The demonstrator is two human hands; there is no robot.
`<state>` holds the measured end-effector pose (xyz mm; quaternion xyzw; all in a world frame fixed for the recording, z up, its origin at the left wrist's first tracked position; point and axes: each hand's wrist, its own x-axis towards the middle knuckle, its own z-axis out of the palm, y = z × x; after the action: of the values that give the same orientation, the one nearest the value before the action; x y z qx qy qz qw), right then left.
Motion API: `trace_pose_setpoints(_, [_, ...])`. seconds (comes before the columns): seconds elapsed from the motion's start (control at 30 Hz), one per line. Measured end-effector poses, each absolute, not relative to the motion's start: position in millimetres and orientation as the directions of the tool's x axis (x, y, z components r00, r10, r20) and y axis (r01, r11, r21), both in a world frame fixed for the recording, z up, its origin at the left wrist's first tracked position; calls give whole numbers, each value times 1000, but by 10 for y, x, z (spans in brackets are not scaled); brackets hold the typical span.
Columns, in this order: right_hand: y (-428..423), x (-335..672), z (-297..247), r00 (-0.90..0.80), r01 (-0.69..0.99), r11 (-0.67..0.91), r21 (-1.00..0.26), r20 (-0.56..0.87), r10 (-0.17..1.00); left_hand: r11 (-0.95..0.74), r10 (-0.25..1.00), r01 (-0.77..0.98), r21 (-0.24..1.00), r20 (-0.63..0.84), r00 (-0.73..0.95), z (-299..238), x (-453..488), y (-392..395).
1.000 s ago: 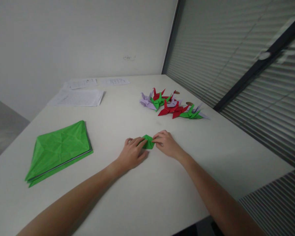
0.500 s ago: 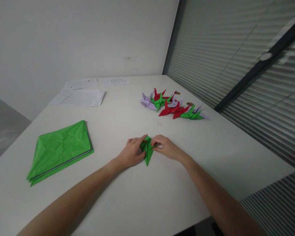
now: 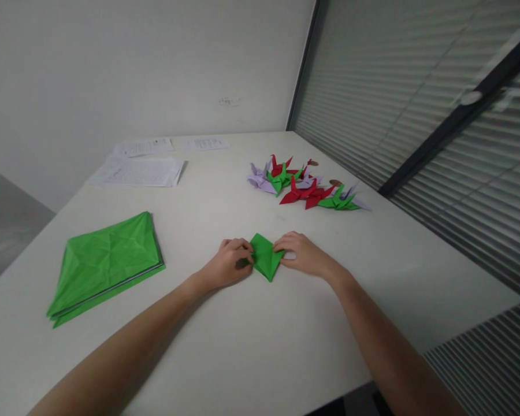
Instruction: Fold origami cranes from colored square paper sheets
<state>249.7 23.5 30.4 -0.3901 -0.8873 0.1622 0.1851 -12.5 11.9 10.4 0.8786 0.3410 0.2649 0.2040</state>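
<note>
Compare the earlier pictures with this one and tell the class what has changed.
The folded green paper, a narrow kite half a second ago, now shows as a broader diamond. The left hand has shifted slightly left and the right hand slightly right, to its sides; neither has visibly let go. The green stack, paper birds and printed sheets stayed put.

Printed sheets near a white wall, slatted blinds at right, dark slanting bar

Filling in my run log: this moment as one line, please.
left hand: at left edge of folded green paper | right hand: pinching its right corner | origami figures: beyond the hands
</note>
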Motion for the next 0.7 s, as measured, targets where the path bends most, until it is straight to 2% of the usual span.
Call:
trace_pose_setpoints(0.17, [257,2550,280,-658,631,659,-410,167,734,-649,735,560,515,237,635,207,-158,123])
trace_pose_setpoints(0.4, [280,2542,244,-671,608,666,-432,170,722,-723,685,595,352,254,682,174,-150,102])
trace_pose_setpoints(0.7, [278,2515,264,-671,605,648,-462,142,728,-757,647,569,321,254,718,194,-157,122])
